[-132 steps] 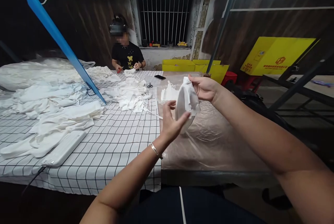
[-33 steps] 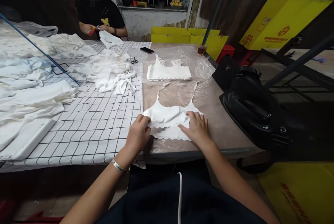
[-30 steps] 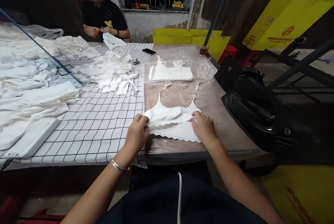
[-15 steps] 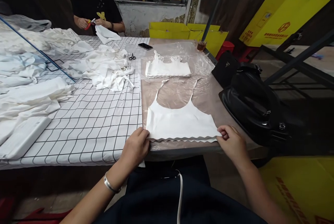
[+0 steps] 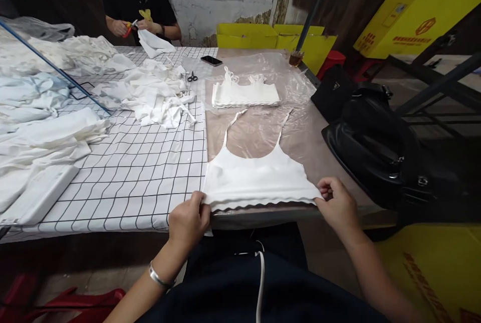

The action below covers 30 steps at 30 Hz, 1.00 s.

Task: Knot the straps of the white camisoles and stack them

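Note:
A white camisole-style bra top point(image 5: 259, 175) with two thin straps and a wavy hem lies spread near the table's front edge, its straps pointing away from me. My left hand point(image 5: 189, 216) pinches the lower left corner of the hem between thumb and fingers. At the opposite corner, my right hand point(image 5: 337, 206) grips the fabric the same way. The hem is stretched between both hands and slightly lifted. Just beyond it sits a neat stack of folded white tops point(image 5: 246, 95) on clear plastic sheeting point(image 5: 259, 135).
Heaps of white garments point(image 5: 150, 90) cover the checked cloth point(image 5: 150, 162) on the left. Small scissors point(image 5: 192, 76) and a phone point(image 5: 211, 60) lie farther back. A black bag point(image 5: 372, 147) stands right, near a drink glass point(image 5: 296, 57). Across the table a person holds red-handled cutters point(image 5: 129, 29).
My left hand has pulled its corner outward to the left and slightly toward me, widening the hem. My right hand has shifted slightly right, still pinching. The view has turned a little.

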Tool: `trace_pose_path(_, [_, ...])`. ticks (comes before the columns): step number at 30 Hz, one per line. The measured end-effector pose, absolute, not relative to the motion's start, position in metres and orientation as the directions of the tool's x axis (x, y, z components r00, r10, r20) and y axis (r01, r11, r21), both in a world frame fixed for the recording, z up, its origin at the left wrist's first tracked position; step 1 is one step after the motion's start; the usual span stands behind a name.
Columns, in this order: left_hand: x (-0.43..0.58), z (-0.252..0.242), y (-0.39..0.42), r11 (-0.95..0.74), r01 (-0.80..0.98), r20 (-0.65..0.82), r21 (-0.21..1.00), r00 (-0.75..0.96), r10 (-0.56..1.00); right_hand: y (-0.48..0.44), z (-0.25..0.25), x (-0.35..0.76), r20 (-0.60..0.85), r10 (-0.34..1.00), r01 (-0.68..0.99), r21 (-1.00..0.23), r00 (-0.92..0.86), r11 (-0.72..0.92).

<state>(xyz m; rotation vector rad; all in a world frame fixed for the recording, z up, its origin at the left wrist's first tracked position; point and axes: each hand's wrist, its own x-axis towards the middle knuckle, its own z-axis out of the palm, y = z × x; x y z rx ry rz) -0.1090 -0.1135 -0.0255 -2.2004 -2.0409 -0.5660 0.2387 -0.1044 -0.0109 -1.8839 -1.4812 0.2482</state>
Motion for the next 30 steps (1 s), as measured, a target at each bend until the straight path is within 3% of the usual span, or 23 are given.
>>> trace_pose_path(2, [-0.115,-0.017,-0.126,-0.066,0.972,0.114,0.227,0.041,0.993,-0.108,-0.007,0.245,0.150,0.955,0.739,-0.668,0.257,-0.094])
trace_pose_path(5, [-0.124,0.008,-0.130,-0.048,0.902,-0.145,0.429,0.121,0.982,-0.108,0.011,0.260,-0.086,0.994,0.700,-0.706,0.063,-0.106])
trace_pose_path(7, [-0.130,0.027,-0.116,-0.092,0.812,-0.156,0.576,0.220,0.963,-0.097,0.029,0.265,-0.199,0.977,0.680,-0.727,-0.072,-0.098])
trace_pose_path(9, [-0.131,0.043,-0.090,-0.172,0.759,-0.042,0.628,0.254,0.966,-0.071,0.045,0.255,-0.214,0.968,0.655,-0.752,-0.135,-0.074])
trace_pose_path(12, [-0.118,0.051,-0.049,-0.304,0.784,0.191,0.541,0.237,0.953,-0.010,0.052,0.204,-0.106,0.984,0.619,-0.786,-0.143,0.005])
trace_pose_path(14, [-0.101,0.044,-0.035,-0.455,0.770,0.277,0.448,0.364,0.889,0.036,0.046,0.156,-0.080,0.990,0.625,-0.781,-0.114,0.009])
trace_pose_path(17, [-0.079,0.015,-0.042,-0.717,0.638,0.261,0.281,0.668,0.697,0.091,0.028,0.089,-0.162,0.986,0.646,-0.755,-0.020,-0.111])
trace_pose_path(20, [-0.072,-0.016,-0.060,-0.794,0.589,0.198,0.151,0.768,0.608,0.120,0.014,0.046,-0.278,0.961,0.572,-0.789,-0.010,-0.223])
trace_pose_path(25, [-0.076,-0.033,-0.070,-0.757,0.627,0.082,0.185,0.758,0.648,0.148,0.027,0.027,-0.396,0.915,0.369,-0.864,-0.076,-0.343])
trace_pose_path(30, [-0.075,-0.031,-0.066,-0.739,0.620,0.009,0.265,0.764,0.645,0.191,0.084,0.036,-0.401,0.913,0.123,-0.912,-0.073,-0.390])
